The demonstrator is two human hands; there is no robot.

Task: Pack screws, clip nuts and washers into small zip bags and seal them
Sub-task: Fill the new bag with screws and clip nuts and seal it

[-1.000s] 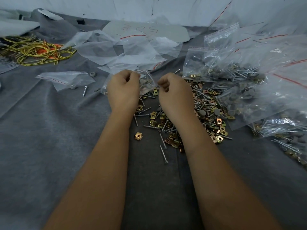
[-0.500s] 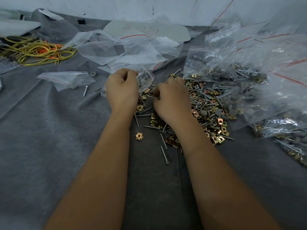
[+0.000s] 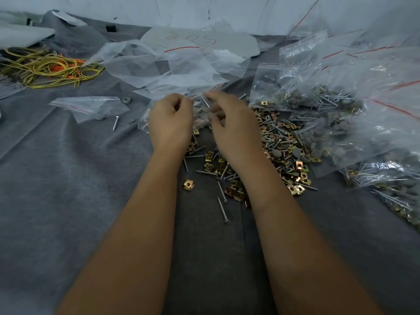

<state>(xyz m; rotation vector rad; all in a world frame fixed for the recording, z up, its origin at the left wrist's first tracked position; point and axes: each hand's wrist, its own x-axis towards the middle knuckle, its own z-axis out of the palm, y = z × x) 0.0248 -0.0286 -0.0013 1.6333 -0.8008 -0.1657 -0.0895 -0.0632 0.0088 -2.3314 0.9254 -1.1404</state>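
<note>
We see the left hand (image 3: 171, 121) and the right hand (image 3: 231, 123) close together, each pinching the top edge of a small clear plastic zip bag (image 3: 200, 114) that hangs between them. Just below and right of the right hand lies a loose heap of silver screws and brass-coloured clip nuts (image 3: 276, 142) on the grey felt cloth (image 3: 68, 189).

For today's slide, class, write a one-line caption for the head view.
Both hands, left hand and right hand, pinch a small clear zip bag above loose brass-coloured clip nuts.
</note>
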